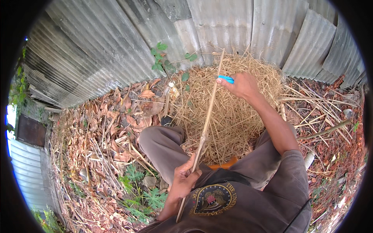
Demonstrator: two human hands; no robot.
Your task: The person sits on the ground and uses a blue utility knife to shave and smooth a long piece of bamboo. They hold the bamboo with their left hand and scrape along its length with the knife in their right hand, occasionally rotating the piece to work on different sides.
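Blue tool (227, 79) clutched in the right hand (244, 84), up against the stick (206, 130); left hand (184, 177) clasps that well below.

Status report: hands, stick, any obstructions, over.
Left hand gripping stick low down. Right hand holding blue tool near stick's top. Straw beneath, nothing seen blocking.

A long, thin, pale tan stick (208, 120), knotted partway along and nearly straight, is held at a slant from one o'clock down to six o'clock, while a small bright blue tool (226, 79) is gripped between one and two o'clock, its dark end at the stick's upper part.
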